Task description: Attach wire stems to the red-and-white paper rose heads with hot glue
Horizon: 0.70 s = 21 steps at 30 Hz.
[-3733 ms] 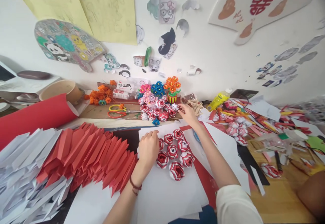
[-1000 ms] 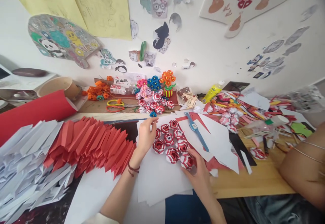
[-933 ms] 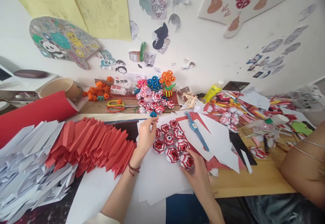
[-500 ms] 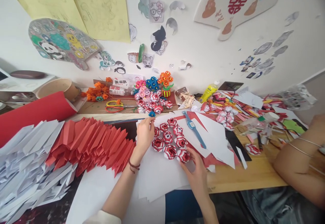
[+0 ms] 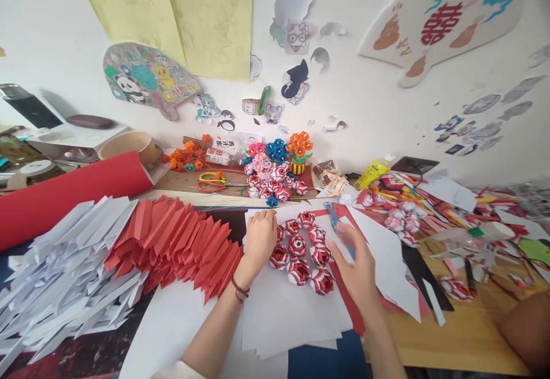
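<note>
Several red-and-white paper flowers stand in a close group on a stack of white paper. At the group's left edge is my left hand, its fingers bent down and close together, next to a partly covered flower. Whatever may be under those fingers is hidden. My right hand hovers to the right of the flowers, fingers apart and holding nothing. Below it lies a blue wristwatch, partly covered by the hand, on red and white sheets.
Folded red paper strips and white paper strips are heaped at left, beside a red roll. Finished flowers and scissors lie at the back. Paper scraps and a clear bottle clutter the right; another person's arm shows there.
My right hand has let go of the front right flower and moved up and right, over the watch. My left hand stays by the group. The view has shifted left.
</note>
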Each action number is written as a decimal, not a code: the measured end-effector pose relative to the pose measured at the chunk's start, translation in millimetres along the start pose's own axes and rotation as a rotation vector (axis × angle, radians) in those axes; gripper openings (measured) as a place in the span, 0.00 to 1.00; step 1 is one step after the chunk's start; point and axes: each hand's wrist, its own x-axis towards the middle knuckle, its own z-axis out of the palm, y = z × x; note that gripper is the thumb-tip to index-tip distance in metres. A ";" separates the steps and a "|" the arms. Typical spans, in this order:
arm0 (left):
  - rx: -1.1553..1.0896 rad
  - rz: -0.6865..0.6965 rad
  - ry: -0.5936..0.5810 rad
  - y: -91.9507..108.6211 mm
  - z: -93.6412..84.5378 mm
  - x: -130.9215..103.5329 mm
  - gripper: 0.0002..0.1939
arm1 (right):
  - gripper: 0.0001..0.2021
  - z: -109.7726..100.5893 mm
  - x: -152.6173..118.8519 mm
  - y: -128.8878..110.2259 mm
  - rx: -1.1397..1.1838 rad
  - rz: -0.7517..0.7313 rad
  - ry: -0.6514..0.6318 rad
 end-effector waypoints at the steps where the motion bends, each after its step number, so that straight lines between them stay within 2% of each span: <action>1: 0.006 -0.001 -0.007 0.2 0.0 0.0 0.13 | 0.18 8.5 27.0 -6.0 -0.038 -0.078 -0.095; 3: 0.017 -0.006 -0.014 0.7 -0.8 -0.1 0.13 | 0.19 35.0 82.6 -14.3 -0.114 -0.233 -0.258; 5: 0.028 -0.012 -0.013 1.4 -2.7 -0.5 0.13 | 0.20 71.0 132.8 -16.2 -0.123 -0.271 -0.327; 7: 0.034 -0.016 -0.009 2.3 -4.6 -1.2 0.13 | 0.24 109.9 170.6 -12.5 -0.135 -0.275 -0.360; 10: 0.031 -0.010 -0.005 4.1 -6.0 -2.2 0.12 | 0.28 158.5 200.4 -0.6 -0.148 -0.248 -0.377; 12: 0.024 -0.003 -0.007 5.3 -6.0 -2.6 0.12 | 0.24 177.3 207.3 8.8 -0.137 -0.245 -0.379; 14: 0.014 0.002 -0.013 6.5 -6.0 -2.8 0.12 | 0.20 183.0 210.4 18.8 -0.112 -0.244 -0.362; 16: 0.002 0.006 -0.022 7.5 -6.4 -3.0 0.12 | 0.19 176.9 213.6 29.8 -0.083 -0.223 -0.318; 19: -0.019 0.011 -0.035 9.1 -7.1 -3.5 0.12 | 0.24 154.2 218.8 48.1 -0.039 -0.152 -0.235; 21: -0.029 0.014 -0.042 10.4 -7.0 -4.1 0.13 | 0.25 137.3 219.6 59.6 -0.003 -0.120 -0.223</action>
